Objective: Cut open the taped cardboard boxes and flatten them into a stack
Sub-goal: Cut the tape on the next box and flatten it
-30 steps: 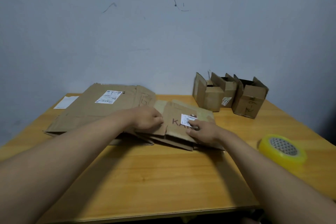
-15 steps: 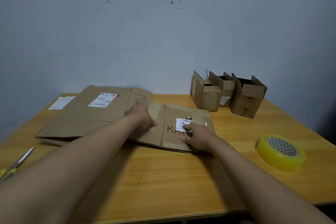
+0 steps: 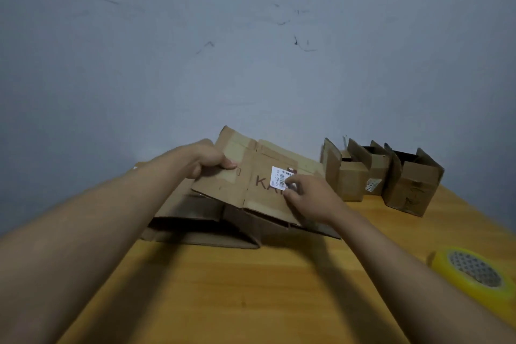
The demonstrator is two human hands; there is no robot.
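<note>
Am lifting flattened brown cardboard box (image 3: 259, 176) off table since half-second ago; left hand (image 3: 208, 162) gripping edge, right hand (image 3: 310, 198) pinching; restacking next, I judge.

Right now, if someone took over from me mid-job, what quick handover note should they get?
Left hand grips the left edge of the flattened box; right hand holds its right side by the white label.
That box is tilted up over the flat cardboard pile on the table.
Done: this box is flat.
Left: lay it on the pile, then flatten the three open boxes at the far right.
Tape roll sits near right.
</note>
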